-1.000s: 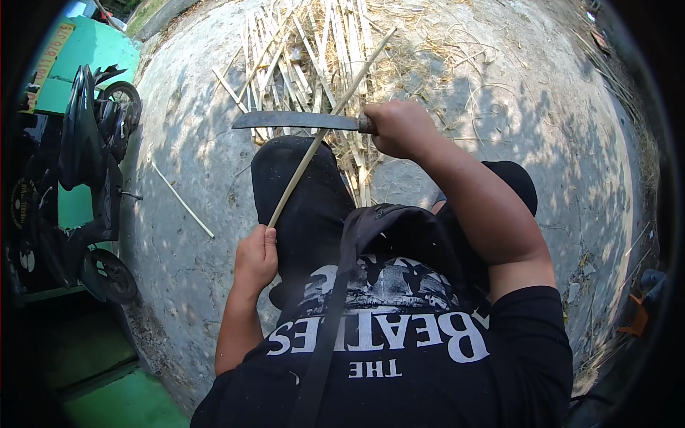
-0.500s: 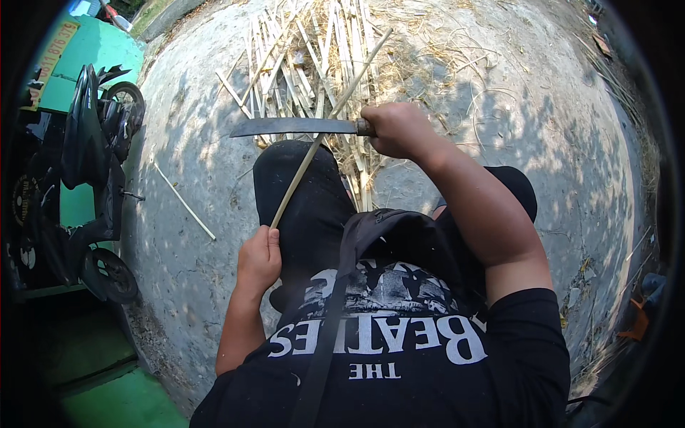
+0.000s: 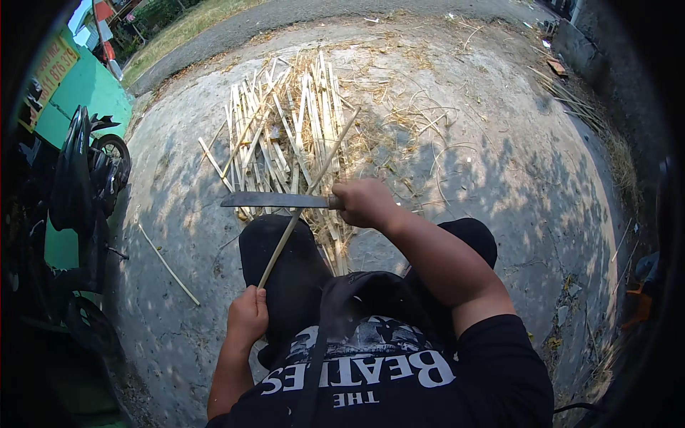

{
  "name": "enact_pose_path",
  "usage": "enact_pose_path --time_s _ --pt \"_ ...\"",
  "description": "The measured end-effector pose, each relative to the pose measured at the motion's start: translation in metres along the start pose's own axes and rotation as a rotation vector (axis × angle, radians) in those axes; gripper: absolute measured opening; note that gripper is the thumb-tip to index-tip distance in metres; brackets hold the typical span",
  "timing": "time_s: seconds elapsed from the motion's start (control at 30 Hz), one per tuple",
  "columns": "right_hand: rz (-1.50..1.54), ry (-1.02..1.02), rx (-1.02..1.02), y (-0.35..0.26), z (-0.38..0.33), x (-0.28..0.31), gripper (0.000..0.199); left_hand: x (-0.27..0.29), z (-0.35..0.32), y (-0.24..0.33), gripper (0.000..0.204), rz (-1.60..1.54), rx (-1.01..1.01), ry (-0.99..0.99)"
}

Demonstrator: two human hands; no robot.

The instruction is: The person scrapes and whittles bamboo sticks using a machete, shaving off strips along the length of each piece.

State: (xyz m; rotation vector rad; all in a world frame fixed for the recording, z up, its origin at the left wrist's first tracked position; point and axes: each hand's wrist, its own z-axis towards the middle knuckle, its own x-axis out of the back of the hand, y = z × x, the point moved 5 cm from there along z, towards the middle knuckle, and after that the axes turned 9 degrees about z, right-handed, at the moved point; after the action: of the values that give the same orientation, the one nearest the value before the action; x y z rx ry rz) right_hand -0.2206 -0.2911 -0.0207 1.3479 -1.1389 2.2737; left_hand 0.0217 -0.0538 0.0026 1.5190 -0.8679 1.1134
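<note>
Ahead, the machete (image 3: 275, 200) partly hides pale strips (image 3: 285, 126).

A grey concrete ground surface (image 3: 542, 285) is extending beneath bright sunlight and dappled shadows (image 3: 521, 171), while a green panel (image 3: 100, 89) is standing at the left behind a parked dark motorcycle (image 3: 71, 178), and a grey paved strip (image 3: 285, 25) is bordering grass (image 3: 187, 30) along the upper edge.
</note>
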Motion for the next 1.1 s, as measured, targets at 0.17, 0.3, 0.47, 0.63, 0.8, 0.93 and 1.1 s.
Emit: enact_pose_path --time_s 0.17,0.3,0.47,0.63,0.8,0.93,1.1 --pt "-0.064 -0.004 0.138 -0.006 0.005 0.005 0.008 -0.004 0.002 -0.003 0.032 0.006 -0.009 0.012" --pt "-0.079 -0.089 -0.127 0.043 0.009 0.005 0.011 -0.003 0.004 -0.005 0.032 0.033 -0.033 0.015" --pt "-0.015 0.015 -0.068 0.012 0.001 0.000 0.012 -0.004 0.004 -0.002 0.034 0.063 -0.010 -0.046" --pt "-0.138 -0.135 0.258 -0.039 -0.006 -0.010 0.014 -0.002 0.000 0.002 0.033 0.065 -0.014 -0.022" --pt "-0.078 0.007 -0.122 0.047 0.007 0.004 0.011 -0.003 0.002 -0.001 0.032 0.046 -0.048 0.001" --pt "-0.060 0.078 -0.119 0.025 0.003 0.010 0.012 -0.003 0.006 0.000 0.031 0.024 -0.068 0.015" --pt "-0.063 -0.004 0.112 -0.012 0.001 0.001 0.010 -0.003 0.008 0.004 0.031 0.007 -0.041 0.012"
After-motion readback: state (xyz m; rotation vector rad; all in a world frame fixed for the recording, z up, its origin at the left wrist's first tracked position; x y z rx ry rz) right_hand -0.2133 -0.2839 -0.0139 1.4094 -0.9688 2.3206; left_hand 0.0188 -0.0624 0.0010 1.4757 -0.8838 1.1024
